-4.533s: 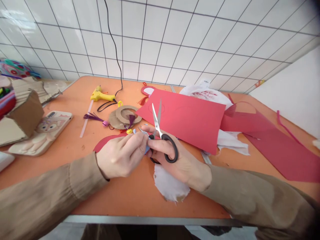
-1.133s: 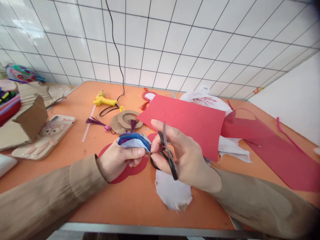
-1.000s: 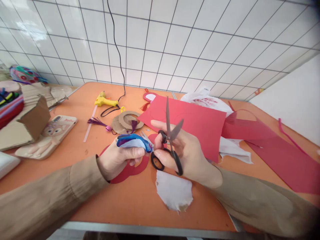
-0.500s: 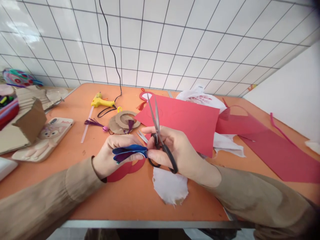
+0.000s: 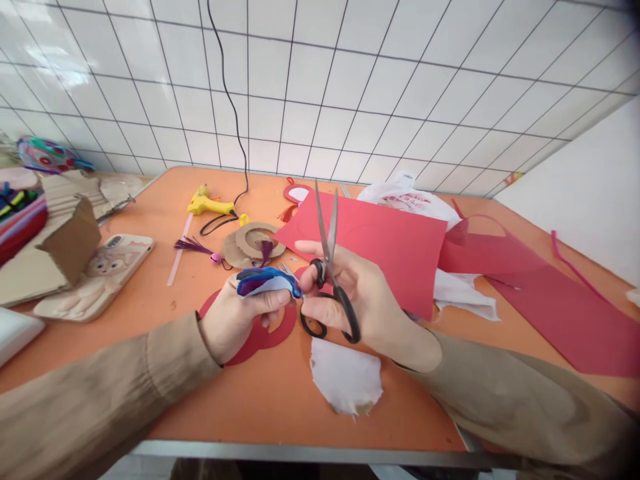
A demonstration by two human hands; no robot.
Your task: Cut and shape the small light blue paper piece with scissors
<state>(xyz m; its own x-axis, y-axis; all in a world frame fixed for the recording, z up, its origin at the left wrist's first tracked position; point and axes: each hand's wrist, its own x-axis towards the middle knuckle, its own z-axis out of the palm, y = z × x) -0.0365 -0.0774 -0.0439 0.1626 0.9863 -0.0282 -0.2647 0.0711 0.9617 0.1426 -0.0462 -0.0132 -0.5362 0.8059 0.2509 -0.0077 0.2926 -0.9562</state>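
Observation:
A folded piece of blue and purple fabric (image 5: pixel 260 277) with a white inner side is pinched in my left hand (image 5: pixel 227 325). My right hand (image 5: pixel 370 290) holds black-handled scissors (image 5: pixel 345 307), blades upward and slightly apart. Its thumb and fingertips are at the right end of the fabric; whether they grip it too I cannot tell. Below my left hand lies a red paper ring shape (image 5: pixel 280 335), partly covered. A white cloth scrap (image 5: pixel 345 377) with frayed edges rests on the table under my right hand. The tips of other small scissors (image 5: pixel 287 269) show behind the fabric.
Behind my hands are cardboard rings (image 5: pixel 235 248), a purple tassel (image 5: pixel 193 245) and a yellow glue gun (image 5: pixel 213 202). Red sheets (image 5: pixel 390 243) and a plastic bag (image 5: pixel 395 195) occupy the right. At left sit a phone (image 5: pixel 107 267) and cut cardboard (image 5: pixel 65 243).
The fabric has been tilted and opened a little, so its white inner side now shows. Both hands, with the scissors, sit slightly further right in view; the whole scene has shifted the same way.

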